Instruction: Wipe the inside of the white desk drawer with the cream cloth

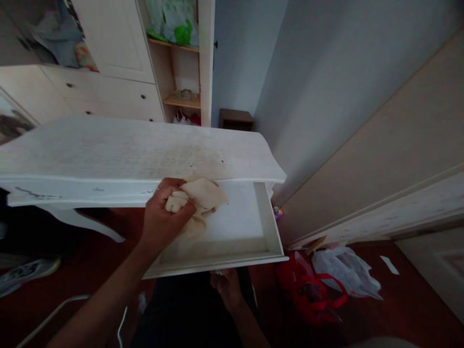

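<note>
My left hand (pixel 161 210) is closed round a bunched beige cloth (pixel 205 192), whose loose end hangs out over the pulled-out drawer (pixel 237 217). The drawer is white inside and juts from the right part of a white table (pixel 119 150). Below the drawer's front edge is my right hand (pixel 227 286), with curled fingers and a small whitish bit showing at their tips. The drawer front hides what they grip. A brownish stained patch and small dark specks mark the tabletop just behind the cloth.
A white cabinet (pixel 112 92) with shelves holding plastic bags stands behind the table. A small brown stool or box (pixel 236 119) sits by the wall. On the floor at right lie a red bag (pixel 308 290) and a white plastic bag (pixel 346 270). A shoe (pixel 27 275) shows at left.
</note>
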Available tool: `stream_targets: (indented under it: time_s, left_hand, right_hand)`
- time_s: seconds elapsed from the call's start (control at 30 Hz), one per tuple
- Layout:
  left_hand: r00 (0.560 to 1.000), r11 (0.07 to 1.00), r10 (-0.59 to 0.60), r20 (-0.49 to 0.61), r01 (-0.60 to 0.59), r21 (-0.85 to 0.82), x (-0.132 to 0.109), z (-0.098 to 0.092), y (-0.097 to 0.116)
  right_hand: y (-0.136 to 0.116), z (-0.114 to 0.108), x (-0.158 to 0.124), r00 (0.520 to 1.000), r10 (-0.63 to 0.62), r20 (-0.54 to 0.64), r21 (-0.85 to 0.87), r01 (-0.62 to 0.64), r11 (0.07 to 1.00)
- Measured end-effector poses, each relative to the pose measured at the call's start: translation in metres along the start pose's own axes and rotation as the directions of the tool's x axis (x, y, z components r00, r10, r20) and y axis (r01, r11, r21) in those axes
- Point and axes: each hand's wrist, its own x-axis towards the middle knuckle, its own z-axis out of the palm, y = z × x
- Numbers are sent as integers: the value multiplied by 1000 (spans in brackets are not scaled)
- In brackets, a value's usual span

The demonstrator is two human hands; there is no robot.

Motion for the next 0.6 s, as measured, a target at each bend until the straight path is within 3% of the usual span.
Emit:
stream_targets:
  time_s: [0.07,0.17,0.23,0.3,0.37,0.43,0.47,0.53,0.57,0.6]
  left_hand:
    - [989,998,60,-136,-61,-6,17,-5,5]
    - [939,984,178,-295,-167,63,50,-5,14]
    - [888,954,299,-350,-271,129,76,3,18]
    - [795,891,450,-407,-426,153,102,19,15]
    - [838,873,485,-249,-445,201,125,40,3]
    - [874,832,484,42,-475,286,141,61,-19]
    - [861,804,468,201,-509,307,146,71,-31]
    - [759,745,385,524,-591,308,151,84,-54]
    - [707,712,338,621,-623,323,150,88,-63]
    - [685,682,306,662,-642,350,149,90,-70]
  right_hand:
    - [1,-1,0,1000,-1,-8,0,1,1000]
    - [1,-2,-1,1000,13,-15,3,-13,1000]
    - [2,-4,0,1000,12,-12,-1,-12,1000]
    - [5,-6,0,1000,1,-5,-8,-1,1000]
    - [9,-8,1,1000,-8,-8,-1,8,1000]
    - [12,-9,1,999,-18,-37,22,18,1000]
    - [14,-10,1,999,-17,-51,31,19,999]
    - [14,-10,1,998,-15,-69,37,17,999]
    - [14,-9,0,997,-13,-69,36,16,999]
    - [14,-9,0,998,-13,-65,33,15,999]
